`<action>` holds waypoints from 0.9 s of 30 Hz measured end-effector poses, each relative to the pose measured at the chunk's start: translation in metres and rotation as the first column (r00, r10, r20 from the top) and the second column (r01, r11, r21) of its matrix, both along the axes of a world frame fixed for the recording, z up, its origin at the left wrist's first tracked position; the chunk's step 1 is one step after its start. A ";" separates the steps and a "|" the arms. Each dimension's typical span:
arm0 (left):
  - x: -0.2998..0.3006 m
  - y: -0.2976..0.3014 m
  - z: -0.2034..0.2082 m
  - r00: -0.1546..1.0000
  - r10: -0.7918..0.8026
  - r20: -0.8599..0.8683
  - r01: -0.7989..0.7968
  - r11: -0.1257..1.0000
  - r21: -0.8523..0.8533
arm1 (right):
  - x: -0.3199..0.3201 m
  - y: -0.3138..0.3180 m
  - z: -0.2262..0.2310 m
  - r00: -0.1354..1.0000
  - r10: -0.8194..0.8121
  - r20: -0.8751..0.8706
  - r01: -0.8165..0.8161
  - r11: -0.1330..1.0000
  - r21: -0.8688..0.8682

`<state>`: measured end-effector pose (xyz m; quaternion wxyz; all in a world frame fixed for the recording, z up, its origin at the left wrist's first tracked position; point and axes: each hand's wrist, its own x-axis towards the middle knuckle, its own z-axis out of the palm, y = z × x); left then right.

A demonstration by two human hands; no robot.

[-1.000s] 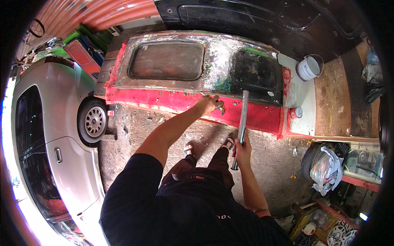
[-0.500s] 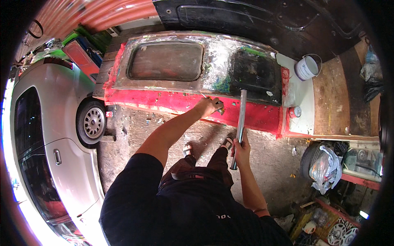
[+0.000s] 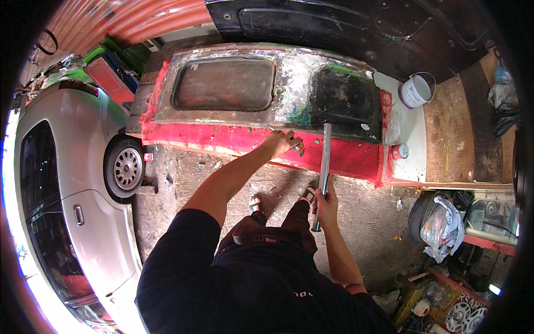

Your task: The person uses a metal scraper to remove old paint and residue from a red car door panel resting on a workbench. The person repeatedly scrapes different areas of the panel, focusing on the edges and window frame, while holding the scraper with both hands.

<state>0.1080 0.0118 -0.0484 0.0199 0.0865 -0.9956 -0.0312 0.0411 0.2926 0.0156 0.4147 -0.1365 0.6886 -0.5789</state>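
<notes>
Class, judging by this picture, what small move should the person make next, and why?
I would probably bring the left hand, with its small object (too unclear to identify), toward the metal tube: the right hand's grip is near the tube's lower end, its upper end is free, and the hands are apart.

Right hand [image 3: 327, 204] holds metal tube [image 3: 325, 156]. Left hand [image 3: 278, 144] holds small object [image 3: 300, 148], kind unclear, over red cloth [image 3: 203, 134]. Worn door [image 3: 292, 72] lies on cloth. White bucket [image 3: 414, 93] at right, silver car [image 3: 92, 142] at left.
</notes>
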 end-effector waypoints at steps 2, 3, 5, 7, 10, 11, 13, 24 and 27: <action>-0.004 -0.002 -0.002 0.999 0.046 0.005 -0.046 0.996 0.076 | 0.007 -0.001 -0.001 1.000 -0.026 -0.017 0.026 0.999 -0.021; -0.006 -0.003 -0.003 0.998 0.067 0.009 -0.068 0.991 0.114 | 0.013 -0.001 -0.004 0.998 -0.053 -0.019 0.052 0.998 -0.042; -0.009 -0.005 -0.006 0.994 0.092 -0.053 -0.083 0.985 0.152 | 0.026 -0.008 -0.007 0.992 -0.129 0.014 0.130 0.988 -0.085; -0.009 -0.009 -0.015 0.988 0.107 -0.115 -0.088 0.983 0.159 | 0.032 -0.014 -0.030 1.000 -0.009 -0.015 0.009 1.000 -0.027; 0.000 -0.014 -0.031 0.972 0.121 -0.199 -0.091 0.984 0.155 | 0.041 -0.024 -0.034 0.977 0.173 -0.124 -0.167 0.984 0.058; 0.005 -0.013 -0.032 0.964 0.146 -0.223 -0.109 0.979 0.170 | 0.045 -0.026 -0.030 0.990 0.123 -0.067 -0.123 0.992 0.014; 0.010 -0.009 -0.022 0.957 0.162 -0.241 -0.119 0.976 0.184 | 0.049 -0.031 -0.017 1.000 -0.010 0.024 0.010 1.000 -0.016; -0.002 -0.002 -0.024 0.968 -0.020 -0.249 0.034 0.998 0.054 | 0.016 -0.027 0.007 0.985 -0.118 0.124 0.127 0.990 -0.068; 0.003 -0.007 -0.028 0.969 -0.028 -0.246 0.039 0.998 0.040 | 0.017 -0.030 0.010 0.984 -0.110 0.139 0.122 0.989 -0.080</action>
